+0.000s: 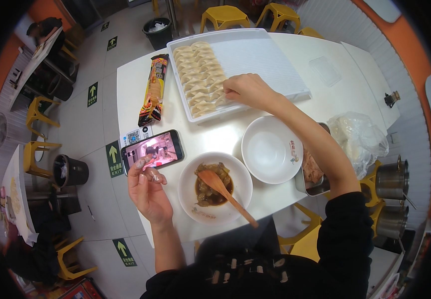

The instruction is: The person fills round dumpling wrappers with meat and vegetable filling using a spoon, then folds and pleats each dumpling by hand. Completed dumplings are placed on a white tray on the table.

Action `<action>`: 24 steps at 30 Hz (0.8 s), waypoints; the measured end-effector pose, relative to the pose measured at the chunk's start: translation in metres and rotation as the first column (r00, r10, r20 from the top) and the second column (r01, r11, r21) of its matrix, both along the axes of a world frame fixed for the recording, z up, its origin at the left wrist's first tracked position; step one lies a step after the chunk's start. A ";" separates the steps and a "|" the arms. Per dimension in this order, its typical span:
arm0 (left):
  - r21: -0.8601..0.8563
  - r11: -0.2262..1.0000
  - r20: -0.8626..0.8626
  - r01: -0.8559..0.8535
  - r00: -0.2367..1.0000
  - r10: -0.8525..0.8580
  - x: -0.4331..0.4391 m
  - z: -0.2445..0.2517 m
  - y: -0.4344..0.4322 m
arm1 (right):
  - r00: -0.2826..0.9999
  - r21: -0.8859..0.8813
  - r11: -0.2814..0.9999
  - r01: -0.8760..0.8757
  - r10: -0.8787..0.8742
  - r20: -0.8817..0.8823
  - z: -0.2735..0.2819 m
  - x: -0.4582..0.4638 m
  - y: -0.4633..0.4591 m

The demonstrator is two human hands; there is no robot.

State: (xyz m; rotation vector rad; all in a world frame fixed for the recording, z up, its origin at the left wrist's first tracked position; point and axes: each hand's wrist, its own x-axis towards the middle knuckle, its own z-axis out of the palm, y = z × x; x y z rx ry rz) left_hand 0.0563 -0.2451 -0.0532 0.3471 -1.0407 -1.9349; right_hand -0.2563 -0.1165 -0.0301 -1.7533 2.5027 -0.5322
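My right hand [249, 89] reaches over the white plastic tray [268, 63], its fingers pinched on a dumpling [221, 98] at the near end of the second column. Two columns of pale folded dumplings [197, 74] line the tray's left side. My left hand [150, 192] is raised, palm up and holding nothing, with white smears on its loosely curled fingers. Its fingertips overlap the near edge of a smartphone [167, 147] that shows a video. Right of that hand, a wooden spoon [215, 183] rests in a white bowl [185, 187] of brown filling in dark liquid [211, 198].
A white bowl [269, 149] stands beside a metal container [312, 192] of pinkish filling [311, 166], partly under my right arm. Beyond lies a clear plastic bag [357, 142] with pale contents. A packaged food item [154, 89] and a clear lid [324, 71] lie on the table [133, 86].
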 end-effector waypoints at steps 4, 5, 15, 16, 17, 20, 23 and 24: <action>0.006 1.000 0.000 0.016 1.000 -0.016 0.001 0.000 -0.001 | 1.000 0.010 1.000 0.004 -0.004 0.017 -0.003 -0.001 -0.002; 0.011 1.000 0.000 0.018 1.000 -0.018 0.001 0.000 -0.001 | 1.000 0.001 1.000 -0.001 0.001 0.025 -0.003 -0.001 -0.002; 0.067 0.996 -0.019 0.062 0.998 -0.061 0.000 -0.008 -0.007 | 0.983 -0.117 0.993 0.025 -0.046 -0.179 0.062 0.010 0.042; 0.081 0.995 -0.035 0.060 0.998 -0.057 0.000 -0.009 -0.008 | 0.976 -0.136 0.990 0.031 -0.060 -0.209 0.079 0.015 0.061; 0.093 0.994 -0.049 0.063 0.997 -0.058 0.000 -0.011 -0.009 | 0.975 -0.173 0.983 0.062 -0.097 -0.202 0.096 0.022 0.084; 0.119 0.992 -0.035 0.043 0.999 -0.039 0.001 -0.018 -0.013 | 0.942 -0.265 0.952 0.150 -0.219 -0.255 0.140 0.056 0.170; 0.072 0.997 -0.047 0.038 0.998 -0.034 0.002 -0.025 -0.020 | 0.862 -0.358 0.864 0.353 -0.449 -0.234 0.169 0.096 0.258; 0.045 0.999 -0.054 0.024 0.998 -0.022 0.002 -0.027 -0.022 | 0.827 -0.375 0.812 0.448 -0.535 -0.171 0.172 0.108 0.284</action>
